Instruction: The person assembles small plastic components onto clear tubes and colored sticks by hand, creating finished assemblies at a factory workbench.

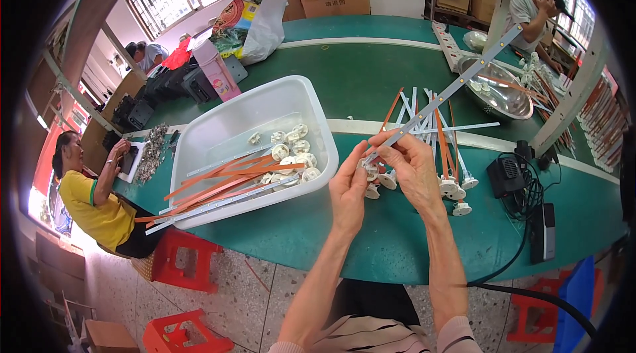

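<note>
Above the green table, my right hand (416, 171) is closed on the lower end of a long grey LED strip (457, 85). The strip slants up and away to the right, small yellowish dots along its face. My left hand (347, 193) is closed at that same end, its fingertips around a small white round fitting (372, 171), partly hidden by the fingers. Whether strip and fitting are joined cannot be seen. Just beyond and right of my hands lies a bunch of white and orange strips (442, 131), several with white round bases (452, 187) at their near ends.
A white plastic tub (318, 114) at left holds strips and round fittings (280, 152). A steel bowl (523, 106) stands far right; a black adapter with cables (507, 177) lies nearer. A co-worker in yellow (99, 204) sits left, another person (530, 18) far right. Red stools (182, 263) stand below.
</note>
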`<state>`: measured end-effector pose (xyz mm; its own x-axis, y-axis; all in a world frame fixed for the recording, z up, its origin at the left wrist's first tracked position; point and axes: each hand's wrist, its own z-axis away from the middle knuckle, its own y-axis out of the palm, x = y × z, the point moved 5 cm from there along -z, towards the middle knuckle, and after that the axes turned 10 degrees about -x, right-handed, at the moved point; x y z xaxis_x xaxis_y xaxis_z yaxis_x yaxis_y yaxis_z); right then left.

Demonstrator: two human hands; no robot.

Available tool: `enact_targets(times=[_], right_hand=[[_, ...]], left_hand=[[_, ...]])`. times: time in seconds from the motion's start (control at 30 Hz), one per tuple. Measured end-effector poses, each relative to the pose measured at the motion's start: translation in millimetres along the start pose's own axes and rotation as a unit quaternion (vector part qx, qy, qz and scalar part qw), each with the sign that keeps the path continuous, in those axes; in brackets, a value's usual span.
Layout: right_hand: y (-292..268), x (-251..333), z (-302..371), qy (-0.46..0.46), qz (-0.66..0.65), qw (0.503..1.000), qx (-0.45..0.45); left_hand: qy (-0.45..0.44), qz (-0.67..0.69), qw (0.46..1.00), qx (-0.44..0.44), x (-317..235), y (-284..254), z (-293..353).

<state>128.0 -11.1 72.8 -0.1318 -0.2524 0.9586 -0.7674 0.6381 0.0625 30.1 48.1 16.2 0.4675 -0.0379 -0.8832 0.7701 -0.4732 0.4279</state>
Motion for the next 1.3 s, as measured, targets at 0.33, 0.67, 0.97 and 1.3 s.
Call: enact_targets(times=[0.33,0.67,0.97,1.3], right_hand=[[-0.3,-2.3,-1.0,-0.04,0.057,0.998,0.001],[-2.6,-6.6,-2.7,-0.002,0.042,0.999,0.009],[-1.0,-9.8,-4.0,0.031,-0.019,0.999,0.005],[-6.7,-11.3,-5.3,-0.004,-0.002,1.0,-0.007]], left_hand=[[-0.01,0.031,0.999,-0.016,0.4,-1.6,0.4],[0.009,0.013,1.0,-0.004,8.4,-8.2,-2.9],[0.009,0.001,1.0,0.007,4.3,-8.1,-1.2],[-0.087,0.109,0.987,0.085,2.5,7.9,0.9]])
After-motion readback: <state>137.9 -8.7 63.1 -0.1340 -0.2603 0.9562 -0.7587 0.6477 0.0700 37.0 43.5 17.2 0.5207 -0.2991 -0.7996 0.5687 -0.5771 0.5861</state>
